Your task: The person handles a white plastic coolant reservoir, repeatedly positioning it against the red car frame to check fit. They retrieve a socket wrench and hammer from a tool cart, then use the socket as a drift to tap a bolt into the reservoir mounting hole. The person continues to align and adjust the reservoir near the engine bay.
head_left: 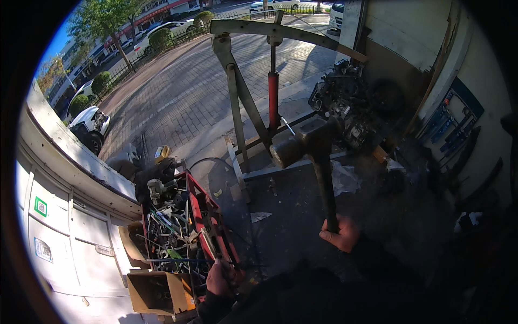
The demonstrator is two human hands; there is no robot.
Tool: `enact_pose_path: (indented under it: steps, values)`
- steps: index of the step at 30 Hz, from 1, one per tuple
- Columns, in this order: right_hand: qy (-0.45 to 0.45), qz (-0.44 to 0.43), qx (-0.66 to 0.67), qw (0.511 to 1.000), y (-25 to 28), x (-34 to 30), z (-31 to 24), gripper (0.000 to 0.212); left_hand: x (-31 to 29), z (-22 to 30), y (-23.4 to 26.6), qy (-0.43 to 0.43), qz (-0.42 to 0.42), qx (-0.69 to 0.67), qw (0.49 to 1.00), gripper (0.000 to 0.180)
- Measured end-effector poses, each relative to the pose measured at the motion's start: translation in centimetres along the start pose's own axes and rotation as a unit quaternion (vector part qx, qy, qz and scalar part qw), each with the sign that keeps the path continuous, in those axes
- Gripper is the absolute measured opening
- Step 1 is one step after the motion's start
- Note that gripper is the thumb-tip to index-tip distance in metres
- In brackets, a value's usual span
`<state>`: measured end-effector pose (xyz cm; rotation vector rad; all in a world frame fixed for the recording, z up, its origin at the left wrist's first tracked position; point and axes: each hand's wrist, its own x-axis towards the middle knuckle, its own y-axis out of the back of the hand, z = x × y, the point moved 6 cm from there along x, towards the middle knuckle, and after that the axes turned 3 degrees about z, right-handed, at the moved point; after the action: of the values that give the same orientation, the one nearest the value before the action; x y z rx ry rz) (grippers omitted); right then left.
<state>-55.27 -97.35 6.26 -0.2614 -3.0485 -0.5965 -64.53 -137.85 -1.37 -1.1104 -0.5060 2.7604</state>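
Note:
My right hand (341,235) is closed around the lower handle of a hammer (324,178). The hammer stands upright in front of me, its heavy dark head (299,146) raised and its worn round face turned left. Lower and to the left, my left hand (218,278) is closed on a slim metal bar-like tool (208,241) whose pale end points up and away. The exact kind of that tool does not show. Beside this hand stands a red tool cart (200,202) filled with a jumble of wrenches (167,222) and other metal parts.
Ahead stands an engine hoist (240,102) with a red hydraulic cylinder (273,100); its legs lie across the floor. An engine (345,100) sits at the far right. Cardboard boxes (156,291) stand at the lower left, by a white door (59,232). Plastic sheeting (344,178) lies on the floor.

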Motion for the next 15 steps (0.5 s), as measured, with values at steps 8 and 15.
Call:
enact_pose_path:
  steps: [8,15]
  values:
    - [-0.215,0.363,0.328,0.845,16.8,-10.4,17.2,0.018,10.6,-4.0,-22.8,0.046,-0.095,0.166,0.981,0.046]
    - [-0.337,0.490,0.084,0.800,24.0,-22.4,26.1,0.030,20.3,-9.3,-36.7,0.132,-0.122,0.258,0.949,0.040]
